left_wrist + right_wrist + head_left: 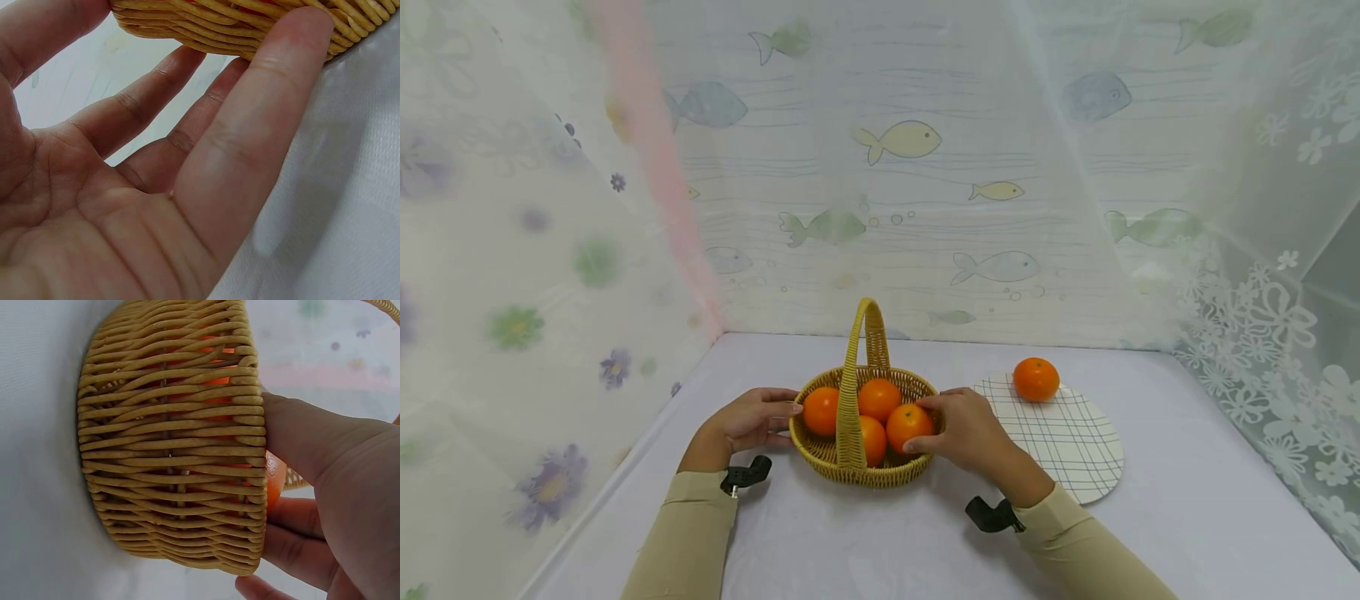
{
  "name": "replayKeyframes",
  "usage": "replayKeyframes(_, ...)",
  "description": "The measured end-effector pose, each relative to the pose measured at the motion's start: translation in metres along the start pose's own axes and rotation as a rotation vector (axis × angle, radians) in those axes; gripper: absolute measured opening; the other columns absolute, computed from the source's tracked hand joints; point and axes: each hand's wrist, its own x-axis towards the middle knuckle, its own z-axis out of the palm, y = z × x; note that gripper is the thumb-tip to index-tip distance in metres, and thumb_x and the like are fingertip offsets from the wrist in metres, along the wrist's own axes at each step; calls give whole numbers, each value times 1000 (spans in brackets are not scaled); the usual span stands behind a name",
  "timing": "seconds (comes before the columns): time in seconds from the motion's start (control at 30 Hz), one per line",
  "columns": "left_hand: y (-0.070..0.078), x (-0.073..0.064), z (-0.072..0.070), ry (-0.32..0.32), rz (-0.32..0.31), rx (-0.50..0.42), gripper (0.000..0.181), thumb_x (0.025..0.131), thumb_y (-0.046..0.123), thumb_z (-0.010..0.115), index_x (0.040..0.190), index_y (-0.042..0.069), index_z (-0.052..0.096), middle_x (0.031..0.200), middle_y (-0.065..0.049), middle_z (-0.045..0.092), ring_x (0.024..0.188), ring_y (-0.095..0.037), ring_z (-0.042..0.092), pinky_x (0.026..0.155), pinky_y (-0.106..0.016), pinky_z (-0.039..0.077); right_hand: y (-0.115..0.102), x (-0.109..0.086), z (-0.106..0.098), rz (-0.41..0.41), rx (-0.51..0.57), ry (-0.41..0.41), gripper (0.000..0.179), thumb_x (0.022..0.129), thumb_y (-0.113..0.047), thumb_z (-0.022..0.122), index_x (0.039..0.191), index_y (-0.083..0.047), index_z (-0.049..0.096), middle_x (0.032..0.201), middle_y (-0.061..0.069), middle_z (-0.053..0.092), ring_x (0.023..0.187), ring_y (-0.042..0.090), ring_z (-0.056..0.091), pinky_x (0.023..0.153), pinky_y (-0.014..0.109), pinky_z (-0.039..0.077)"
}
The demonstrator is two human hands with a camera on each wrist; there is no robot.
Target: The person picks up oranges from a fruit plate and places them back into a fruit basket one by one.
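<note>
A yellow wicker basket with a tall arched handle stands on the table, with several oranges inside. My right hand reaches over the basket's right rim and grips the orange nearest that side, thumb in front and fingers behind. In the right wrist view, the woven wall hides most of this orange. At the other end, my left hand touches the basket's left side with extended fingers. The left wrist view shows its palm turned up and a fingertip against the weave.
To the right lies a white oval placemat with a dark line grid. One more orange sits at its far edge. The white-covered table is enclosed by curtains printed with fish and flowers. A black wrist camera sits under my right wrist.
</note>
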Motion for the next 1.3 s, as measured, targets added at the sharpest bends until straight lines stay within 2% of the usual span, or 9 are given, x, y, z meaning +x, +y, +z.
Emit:
replayKeyframes(0.47, 0, -1, 1, 1, -3, 5, 56, 88, 20, 68, 136, 1, 44, 125, -16, 57, 106, -30, 63, 87, -52, 52, 7, 2, 7, 20, 53, -51, 66, 65, -62, 77, 117, -23, 69, 109, -8, 67, 105, 17, 56, 93, 38, 47)
replayKeyframes(0.97, 0, -2, 2, 5, -7, -11, 54, 90, 18, 66, 136, 0, 44, 124, -15, 58, 105, -28, 63, 87, -52, 52, 6, 2, 2, 26, 67, -93, 66, 69, -60, 76, 123, -23, 65, 117, -5, 65, 110, 20, 54, 96, 42, 46)
replayKeyframes(1.2, -1, 1, 0, 14, -8, -11, 56, 88, 19, 68, 136, 1, 45, 126, -16, 57, 106, -29, 63, 86, -52, 52, 7, 3, -7, 5, 137, -45, 60, 72, -52, 78, 121, -20, 66, 120, -5, 65, 116, 21, 54, 102, 44, 43)
replayKeyframes(1.3, -1, 2, -1, 15, -6, -4, 57, 88, 20, 68, 136, 1, 45, 126, -16, 57, 105, -29, 63, 86, -52, 52, 13, 5, -11, -15, 134, -12, 57, 73, -50, 78, 120, -20, 66, 121, -5, 65, 117, 21, 55, 103, 44, 42)
